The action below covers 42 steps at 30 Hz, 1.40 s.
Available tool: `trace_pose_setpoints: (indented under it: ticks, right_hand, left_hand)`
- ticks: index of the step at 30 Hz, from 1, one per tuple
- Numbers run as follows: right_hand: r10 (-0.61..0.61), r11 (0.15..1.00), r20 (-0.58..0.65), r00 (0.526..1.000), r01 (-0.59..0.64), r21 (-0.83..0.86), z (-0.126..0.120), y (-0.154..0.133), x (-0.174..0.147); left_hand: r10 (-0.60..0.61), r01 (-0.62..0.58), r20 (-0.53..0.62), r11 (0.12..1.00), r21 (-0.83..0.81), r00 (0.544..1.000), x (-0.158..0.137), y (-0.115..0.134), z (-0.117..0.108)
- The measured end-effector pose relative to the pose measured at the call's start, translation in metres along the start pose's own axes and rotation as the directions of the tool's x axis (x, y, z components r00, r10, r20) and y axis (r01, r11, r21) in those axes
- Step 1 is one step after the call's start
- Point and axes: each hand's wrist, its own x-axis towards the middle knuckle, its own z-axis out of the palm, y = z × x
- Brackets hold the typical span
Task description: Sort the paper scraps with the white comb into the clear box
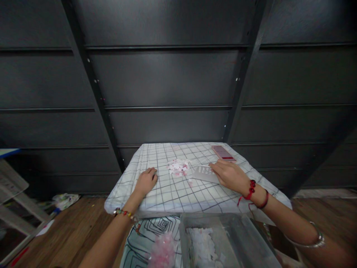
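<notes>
My left hand [147, 181] rests on the white cloth with dark grid lines [173, 197], its fingers loosely bent and nothing visible in them. To its right lies a small heap of white and pink paper-like scraps [178, 167], with a few loose bits around it. My right hand [230, 174] grips the right end of a flat grey plate [205, 174] with pale marks or slots along it. That plate lies low over the cloth, its left edge close to the heap. Part of it is hidden under my fingers.
A phone [223, 153] lies beyond my right hand. Below the table's near edge stands a clear plastic bin [237, 238] holding white pieces [202, 245]. Beside it is a bag of pink material [163, 251]. A dark panelled wall [167, 82] rises behind the table.
</notes>
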Motion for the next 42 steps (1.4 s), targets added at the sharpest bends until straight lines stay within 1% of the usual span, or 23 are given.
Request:
trace_pose_setpoints:
  ticks: [7,13,17,21,23,29,34,37,42]
  right_hand:
    - [-0.020,0.999,0.078,0.997,0.018,0.032,0.006,0.001,0.007]
    - [0.005,1.000,0.120,0.993,-0.003,-0.020,0.010,0.005,0.012]
    - [0.040,0.998,0.108,0.993,-0.034,-0.053,0.010,0.007,0.012]
    - [0.067,0.996,0.046,0.997,-0.064,-0.056,0.006,0.005,0.007]
    - [0.054,0.997,0.026,0.998,-0.052,-0.052,0.004,0.002,0.003]
    - [-0.006,1.000,0.044,0.999,0.007,-0.009,0.001,-0.012,0.001]
    - [-0.079,0.995,-0.005,0.997,0.079,0.053,-0.003,-0.027,0.005]
    - [-0.057,0.997,-0.014,0.998,0.057,0.043,-0.003,-0.031,0.006]
    - [-0.024,0.998,0.032,0.999,0.022,0.053,-0.003,-0.038,0.005]
  left_hand:
    - [0.002,-0.003,0.019,0.999,0.034,1.000,0.000,0.001,-0.001]
    - [0.017,-0.017,0.003,1.000,0.014,1.000,0.001,-0.001,0.001]
    - [0.020,-0.020,0.007,0.999,0.027,1.000,0.001,-0.001,0.001]
    - [0.018,-0.018,-0.001,1.000,0.011,1.000,0.001,0.000,0.001]
    - [0.017,-0.017,-0.003,1.000,0.004,1.000,0.001,0.000,0.000]
    - [0.022,-0.022,-0.001,1.000,0.008,1.000,0.000,0.001,-0.001]
    - [0.022,-0.022,-0.002,1.000,-0.001,1.000,0.000,0.001,-0.001]
    - [0.022,-0.022,0.000,1.000,0.014,1.000,0.001,0.001,0.000]
    - [0.028,-0.028,-0.008,0.999,0.019,1.000,0.001,0.000,-0.001]
